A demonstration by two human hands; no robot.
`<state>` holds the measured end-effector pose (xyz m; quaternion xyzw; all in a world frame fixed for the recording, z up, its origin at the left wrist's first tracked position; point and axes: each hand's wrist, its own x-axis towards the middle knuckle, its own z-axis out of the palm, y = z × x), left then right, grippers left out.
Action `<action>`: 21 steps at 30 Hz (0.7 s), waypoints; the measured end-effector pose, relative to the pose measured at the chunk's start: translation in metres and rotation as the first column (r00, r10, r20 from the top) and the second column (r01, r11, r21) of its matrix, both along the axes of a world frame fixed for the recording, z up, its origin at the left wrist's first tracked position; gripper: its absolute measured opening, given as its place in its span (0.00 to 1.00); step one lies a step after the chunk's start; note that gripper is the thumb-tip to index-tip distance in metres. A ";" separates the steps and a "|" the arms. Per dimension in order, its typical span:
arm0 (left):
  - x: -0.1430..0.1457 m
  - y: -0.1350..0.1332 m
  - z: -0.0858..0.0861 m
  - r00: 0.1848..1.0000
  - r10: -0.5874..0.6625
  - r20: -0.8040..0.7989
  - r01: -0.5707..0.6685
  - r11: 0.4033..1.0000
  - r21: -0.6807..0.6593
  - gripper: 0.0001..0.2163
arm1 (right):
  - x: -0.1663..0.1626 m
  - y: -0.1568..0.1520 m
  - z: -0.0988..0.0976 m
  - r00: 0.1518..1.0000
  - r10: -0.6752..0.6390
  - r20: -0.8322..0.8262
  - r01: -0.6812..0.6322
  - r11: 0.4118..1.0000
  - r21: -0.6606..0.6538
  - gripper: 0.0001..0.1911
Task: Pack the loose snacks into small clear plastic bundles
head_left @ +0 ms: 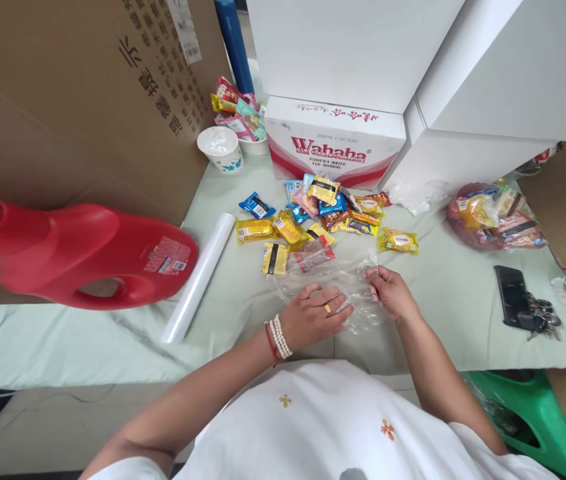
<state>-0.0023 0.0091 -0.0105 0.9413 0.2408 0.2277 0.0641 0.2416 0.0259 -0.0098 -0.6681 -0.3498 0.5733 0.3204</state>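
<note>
A clear plastic bag (363, 313) lies crumpled on the table in front of me. My left hand (315, 313) rests flat on it with the fingers stretched out, a ring on one finger and beads at the wrist. Pinched between the thumb and fingers of my right hand (387, 291) is the bag's right edge. Just beyond both hands is a loose pile of wrapped snacks (333, 207) in yellow, blue, red and pink. Nearest to my left hand are a small yellow packet with a dark band (275, 259) and a reddish-brown packet (314, 253).
Left stand a red jug (97, 253), a white roll (200, 277) and a large carton (87, 100). Behind the pile are a Wahaha box (335, 143), a paper cup (220, 150) and a snack bowl (253, 147). Right lie a filled snack bag (495, 217), a phone (513, 293) and keys (545, 317).
</note>
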 end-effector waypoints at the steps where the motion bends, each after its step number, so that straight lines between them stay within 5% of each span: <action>1: 0.001 0.001 -0.008 0.999 -0.014 -0.030 0.014 1.000 -0.012 0.11 | 0.006 0.003 -0.003 1.000 -0.001 0.030 0.001 1.000 -0.011 0.21; 4: -0.013 0.000 -0.027 1.000 -0.005 -0.010 0.005 0.999 -0.041 0.07 | 0.033 0.015 -0.014 0.990 0.019 0.137 -0.016 1.000 -0.026 0.21; 8: -0.045 -0.011 -0.026 0.996 -0.077 0.047 0.085 0.974 -0.211 0.09 | 0.086 0.034 -0.013 0.955 0.142 0.259 -0.143 0.990 -0.016 0.19; 11: -0.056 -0.019 -0.019 0.996 -0.037 0.086 0.067 0.922 -0.382 0.20 | 0.120 0.055 -0.004 0.730 0.207 0.652 -0.353 0.930 0.099 0.15; 14: -0.050 -0.023 -0.020 0.974 0.181 0.139 -0.088 0.860 -0.502 0.17 | 0.129 0.075 -0.003 0.502 0.120 0.857 -0.440 0.888 0.134 0.32; 18: -0.034 -0.027 -0.028 0.952 0.305 0.011 -0.261 0.834 -0.485 0.11 | 0.117 0.075 -0.004 0.370 0.185 0.911 -0.451 0.892 0.002 0.29; 21: -0.031 -0.032 -0.031 0.957 0.278 -0.080 -0.284 0.847 -0.450 0.08 | 0.107 0.046 0.015 0.355 -0.022 0.935 -0.340 0.928 0.151 0.26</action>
